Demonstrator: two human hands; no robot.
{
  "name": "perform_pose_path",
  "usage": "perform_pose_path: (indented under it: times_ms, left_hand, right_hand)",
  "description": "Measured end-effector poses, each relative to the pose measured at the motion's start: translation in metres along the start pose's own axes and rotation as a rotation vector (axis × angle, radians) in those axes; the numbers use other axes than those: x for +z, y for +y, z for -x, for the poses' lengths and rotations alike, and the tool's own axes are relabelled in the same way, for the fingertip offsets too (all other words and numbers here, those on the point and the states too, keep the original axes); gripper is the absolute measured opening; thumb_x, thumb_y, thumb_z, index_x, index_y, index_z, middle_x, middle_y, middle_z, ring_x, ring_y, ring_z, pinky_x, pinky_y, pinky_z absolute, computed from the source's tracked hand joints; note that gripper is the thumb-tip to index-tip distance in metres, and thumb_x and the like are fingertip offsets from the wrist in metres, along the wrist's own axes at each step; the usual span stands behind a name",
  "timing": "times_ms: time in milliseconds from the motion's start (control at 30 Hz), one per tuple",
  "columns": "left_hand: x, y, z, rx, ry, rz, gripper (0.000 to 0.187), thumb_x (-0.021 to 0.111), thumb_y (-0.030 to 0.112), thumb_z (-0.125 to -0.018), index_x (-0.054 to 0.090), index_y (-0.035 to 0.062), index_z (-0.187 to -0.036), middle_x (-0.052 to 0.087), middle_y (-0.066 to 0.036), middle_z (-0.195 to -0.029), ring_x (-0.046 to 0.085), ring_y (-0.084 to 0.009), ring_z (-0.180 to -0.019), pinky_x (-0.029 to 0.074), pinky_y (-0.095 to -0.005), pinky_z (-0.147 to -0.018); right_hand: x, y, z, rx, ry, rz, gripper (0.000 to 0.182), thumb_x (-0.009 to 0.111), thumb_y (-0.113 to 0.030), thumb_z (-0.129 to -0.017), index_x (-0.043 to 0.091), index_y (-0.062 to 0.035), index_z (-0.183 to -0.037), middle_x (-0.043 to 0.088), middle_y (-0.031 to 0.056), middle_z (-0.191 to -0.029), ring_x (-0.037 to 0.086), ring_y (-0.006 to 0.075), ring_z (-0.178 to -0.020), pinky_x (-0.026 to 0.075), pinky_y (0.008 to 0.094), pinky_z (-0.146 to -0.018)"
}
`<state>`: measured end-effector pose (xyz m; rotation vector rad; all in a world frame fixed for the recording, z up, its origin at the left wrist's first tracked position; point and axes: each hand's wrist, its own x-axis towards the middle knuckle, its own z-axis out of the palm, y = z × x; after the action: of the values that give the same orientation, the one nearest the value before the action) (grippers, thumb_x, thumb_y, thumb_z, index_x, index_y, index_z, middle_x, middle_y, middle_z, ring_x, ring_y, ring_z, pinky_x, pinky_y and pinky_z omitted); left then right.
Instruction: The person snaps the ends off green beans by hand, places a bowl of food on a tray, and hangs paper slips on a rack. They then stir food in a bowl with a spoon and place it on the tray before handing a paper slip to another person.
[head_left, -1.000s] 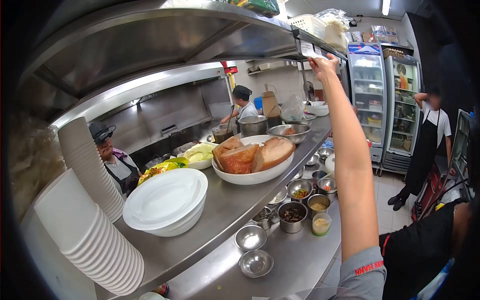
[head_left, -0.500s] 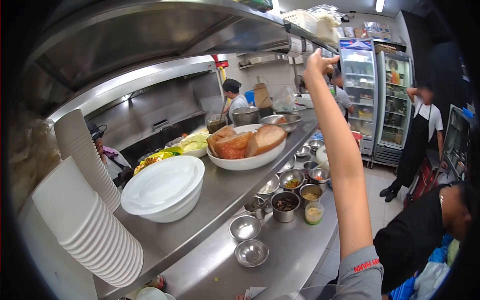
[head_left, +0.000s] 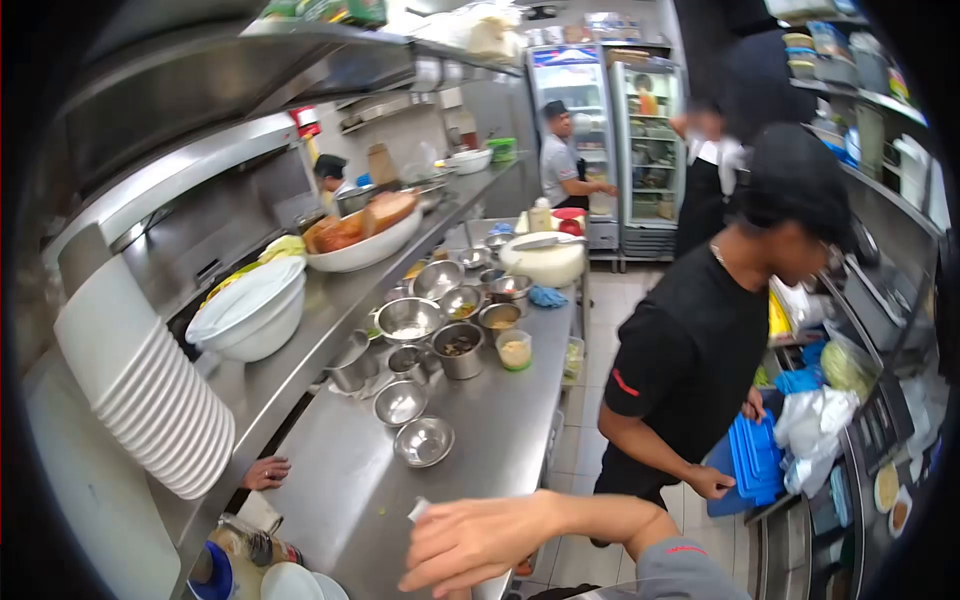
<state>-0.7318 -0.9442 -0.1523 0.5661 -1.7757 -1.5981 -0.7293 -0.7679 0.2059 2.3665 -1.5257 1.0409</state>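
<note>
My right hand (head_left: pixel 475 545), at the end of a grey sleeve, is low over the near part of the steel counter (head_left: pixel 345 480). Its back faces up and its fingers stretch loosely to the left, slightly bent. A small white paper slip (head_left: pixel 418 509) sticks out just beyond its knuckles; what grips the slip is hidden. My left hand cannot be made out behind the right one. Farther along the counter are two shiny steel bowls (head_left: pixel 424 441). A steel pot of dark food (head_left: pixel 459 348) and a clear cup with pale contents (head_left: pixel 514 350) stand beyond them.
Stacked white containers (head_left: pixel 150 390), a covered white bowl (head_left: pixel 250 315) and a dish of meat (head_left: pixel 360 235) crowd the shelf at left. Another person's hand (head_left: pixel 265 473) rests under it. A co-worker in black (head_left: pixel 690 350) handles a blue crate (head_left: pixel 755 460) at right.
My right hand has come down from the overhead rail to low over the counter. The view has swung right. The co-worker in black now stands taller in view, by the blue crate.
</note>
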Motion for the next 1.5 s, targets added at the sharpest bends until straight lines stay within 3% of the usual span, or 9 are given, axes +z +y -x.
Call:
perform_pose_path:
  times_ms: [133, 267, 367, 500, 700, 967, 1100, 1233, 1500]
  left_hand:
    - [0.03, 0.091, 0.025, 0.064, -0.025, 0.409, 0.02, 0.044, 0.019, -0.095, 0.043, 0.0008, -0.103, 0.054, -0.009, -0.088, 0.051, -0.0154, -0.079, 0.042, -0.0285, -0.072]
    - [0.071, 0.213, 0.119, 0.169, -0.453, 0.702, 0.022, 0.046, 0.02, -0.094, 0.042, 0.0002, -0.103, 0.055, -0.009, -0.092, 0.052, -0.0151, -0.082, 0.042, -0.0272, -0.074]
    - [0.085, 0.234, 0.185, 0.135, -1.014, 0.829, 0.016, 0.052, 0.013, -0.091, 0.045, 0.0003, -0.098, 0.056, -0.008, -0.091, 0.054, -0.013, -0.084, 0.044, -0.0264, -0.076]
    - [0.112, 0.264, 0.294, -0.022, -1.557, 0.723, 0.014, 0.057, 0.004, -0.087, 0.052, -0.0036, -0.097, 0.062, -0.008, -0.088, 0.056, -0.009, -0.077, 0.044, -0.0218, -0.071]
    - [0.138, 0.299, 0.463, -0.07, -2.064, 0.616, 0.02, 0.055, 0.006, -0.09, 0.055, -0.0054, -0.107, 0.065, -0.007, -0.091, 0.058, -0.0075, -0.081, 0.045, -0.0206, -0.07]
    - [0.122, 0.323, 0.645, 0.367, -2.514, 0.755, 0.022, 0.058, 0.007, -0.088, 0.057, -0.0027, -0.107, 0.067, -0.011, -0.081, 0.064, -0.0118, -0.068, 0.05, -0.0234, -0.06]
    - [0.116, 0.33, 0.707, 0.347, -2.841, 0.637, 0.021, 0.056, 0.008, -0.09, 0.057, -0.0044, -0.106, 0.065, -0.007, -0.074, 0.059, -0.0083, -0.058, 0.047, -0.0217, -0.052]
    - [0.12, 0.337, 0.771, -0.372, -3.194, 0.466, 0.018, 0.05, 0.007, -0.093, 0.051, 0.002, -0.109, 0.062, -0.004, -0.077, 0.048, -0.0051, -0.052, 0.038, -0.0196, -0.046]
    - [0.13, 0.353, 0.882, -0.767, -3.739, 0.528, 0.012, 0.038, 0.004, -0.093, 0.05, 0.0035, -0.09, 0.053, -0.004, -0.076, 0.049, -0.0068, -0.058, 0.04, -0.0202, -0.052]
  right_hand:
    - [0.057, -0.03, 0.086, 0.512, 0.478, -0.301, 0.042, 0.06, -0.015, -0.085, 0.048, -0.0062, -0.125, 0.054, 0.0079, -0.107, 0.053, 0.0215, -0.1, 0.038, 0.0366, -0.091]
    - [0.075, -0.111, 0.152, 0.91, 1.138, -0.245, 0.07, 0.062, -0.016, -0.085, 0.022, -0.0093, -0.141, 0.042, 0.0055, -0.129, 0.039, 0.0148, -0.119, 0.031, 0.0336, -0.1]
    - [0.079, -0.182, 0.214, 0.805, 1.327, -0.464, 0.072, 0.062, -0.018, -0.085, 0.02, -0.0079, -0.142, 0.039, 0.0066, -0.132, 0.037, 0.0156, -0.122, 0.03, 0.0338, -0.1]
    - [0.092, -0.311, 0.257, 0.776, 1.62, -0.479, 0.054, 0.065, -0.023, -0.083, 0.044, -0.0022, -0.128, 0.054, 0.0064, -0.119, 0.049, 0.0161, -0.113, 0.035, 0.0335, -0.099]
    - [0.138, -0.481, 0.274, 0.706, 2.188, 0.136, 0.035, 0.067, -0.007, -0.079, 0.052, -0.0027, -0.111, 0.058, 0.0055, -0.107, 0.055, 0.0123, -0.1, 0.044, 0.029, -0.086]
    - [0.226, -0.629, 0.247, 0.955, 2.538, 1.007, 0.022, 0.067, 0.004, -0.076, 0.053, -0.0018, -0.092, 0.063, 0.0051, -0.086, 0.06, 0.0091, -0.079, 0.048, 0.0231, -0.071]
    - [0.251, -0.663, 0.251, 1.011, 2.644, 1.404, 0.017, 0.064, 0.006, -0.078, 0.053, -0.0004, -0.089, 0.063, 0.0073, -0.081, 0.06, 0.0087, -0.072, 0.048, 0.0215, -0.063]
    - [0.263, -0.692, 0.26, 0.833, 2.702, 1.571, 0.017, 0.061, 0.005, -0.08, 0.055, 0.0026, -0.096, 0.062, 0.0075, -0.082, 0.06, 0.0101, -0.071, 0.048, 0.0226, -0.061]
    - [0.246, -0.746, 0.267, 0.819, 2.733, 1.614, 0.033, 0.052, 0.009, -0.072, 0.06, 0.0044, -0.104, 0.059, 0.0054, -0.08, 0.058, 0.0117, -0.07, 0.047, 0.0243, -0.059]
